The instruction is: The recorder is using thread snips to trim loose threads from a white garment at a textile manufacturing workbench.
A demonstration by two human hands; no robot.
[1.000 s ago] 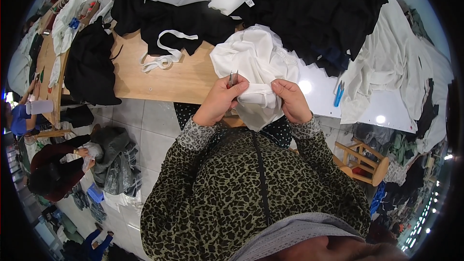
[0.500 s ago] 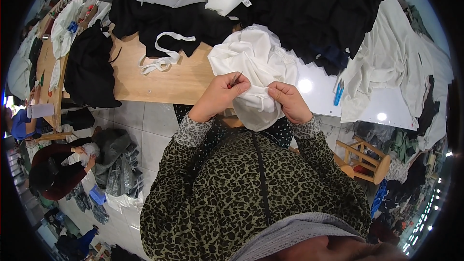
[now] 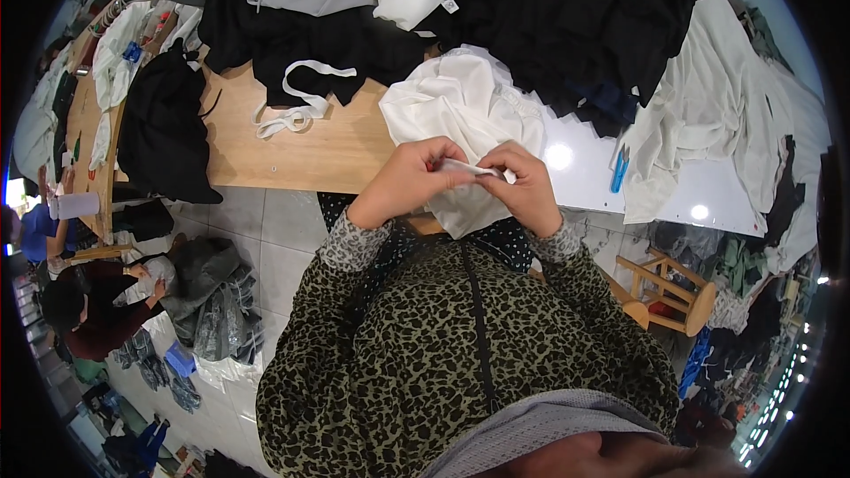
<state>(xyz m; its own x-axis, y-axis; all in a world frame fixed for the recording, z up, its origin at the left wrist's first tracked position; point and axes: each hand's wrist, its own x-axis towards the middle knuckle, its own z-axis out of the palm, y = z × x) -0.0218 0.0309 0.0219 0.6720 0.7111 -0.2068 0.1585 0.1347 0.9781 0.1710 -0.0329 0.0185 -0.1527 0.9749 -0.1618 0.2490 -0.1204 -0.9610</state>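
A white garment (image 3: 434, 93) lies bunched over the table's front edge, part of it hanging down in front of me. My left hand (image 3: 414, 179) is closed on a folded edge of it. Close by on the right, my right hand (image 3: 522, 179) pinches the same edge, thumb and fingers pressed together. The fingertips of both hands nearly meet over the fabric. Whether my left hand still has the small pointed tool in it is hidden by the fingers. Blue-handled thread snips (image 3: 620, 170) lie to the right of the garment.
Black garments (image 3: 584, 26) are heaped at the back, with white cloth (image 3: 708, 115) on the right. On the wooden table (image 3: 257, 155) lies a white strap (image 3: 305, 111), beside a black garment (image 3: 164, 124). A wooden stool (image 3: 668, 292) stands at right; co-workers (image 3: 97, 301) sit at left.
My hands have come closer together and turned inward over the fabric's edge. The pointed tool tip that showed at my left fingers is out of sight. A co-worker at left has shifted.
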